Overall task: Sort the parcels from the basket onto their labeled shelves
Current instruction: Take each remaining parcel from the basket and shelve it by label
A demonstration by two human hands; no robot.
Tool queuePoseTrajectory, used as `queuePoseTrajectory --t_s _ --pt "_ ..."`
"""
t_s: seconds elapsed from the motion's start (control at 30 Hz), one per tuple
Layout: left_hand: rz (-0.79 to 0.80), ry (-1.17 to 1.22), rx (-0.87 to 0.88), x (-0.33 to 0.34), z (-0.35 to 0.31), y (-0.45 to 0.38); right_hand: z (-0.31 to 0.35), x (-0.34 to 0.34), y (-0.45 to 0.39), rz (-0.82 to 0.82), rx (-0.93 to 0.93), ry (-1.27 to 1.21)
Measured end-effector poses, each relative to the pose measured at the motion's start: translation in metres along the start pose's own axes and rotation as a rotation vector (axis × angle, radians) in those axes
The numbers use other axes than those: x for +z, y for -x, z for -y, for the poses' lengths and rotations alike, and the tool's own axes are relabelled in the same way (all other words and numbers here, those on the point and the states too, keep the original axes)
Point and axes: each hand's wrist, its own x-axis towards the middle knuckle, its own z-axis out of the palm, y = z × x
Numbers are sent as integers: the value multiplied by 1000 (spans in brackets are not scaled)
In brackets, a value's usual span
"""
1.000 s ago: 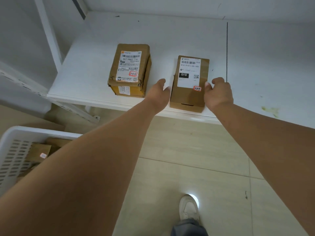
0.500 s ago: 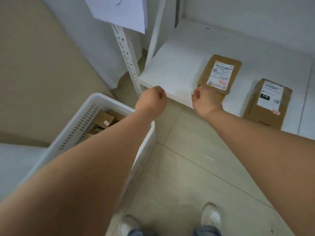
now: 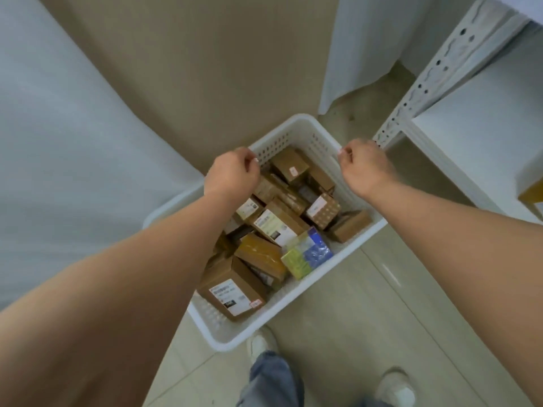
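Observation:
A white slotted basket (image 3: pixel 293 301) stands on the floor, filled with several parcels. Among them are a brown box with a white label (image 3: pixel 232 292) at the near end, a yellow-and-blue wrapped box (image 3: pixel 307 254), a labeled carton (image 3: pixel 276 224) and a small brown box (image 3: pixel 289 165) at the far end. My left hand (image 3: pixel 232 174) hovers over the basket's left side with its fingers curled and holding nothing. Over the far right corner, my right hand (image 3: pixel 364 168) is also curled and holds nothing. I cannot tell whether either hand touches the rim.
A white shelf board (image 3: pixel 476 136) with a perforated metal upright (image 3: pixel 440 63) stands to the right of the basket. A brown parcel's corner (image 3: pixel 531 192) shows at the right edge. My shoes and jeans (image 3: pixel 270 377) are just below the basket. White sheets hang at left and behind.
My view has swung left and down from the shelf to the basket. Both hands left the parcel set on the shelf and came over the basket, fingers curled.

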Motion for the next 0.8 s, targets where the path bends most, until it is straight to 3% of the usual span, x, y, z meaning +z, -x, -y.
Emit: queuePoseTrajectory --t_s 0.33,0.57,0.8 --pt "157 49 -194 13 81 11 21 72 -25 211 -38 78" --pt "150 159 -306 82 93 15 2 121 -55 401 -72 105" --pt "378 248 -548 179 103 27 -62 190 -66 609 34 183"
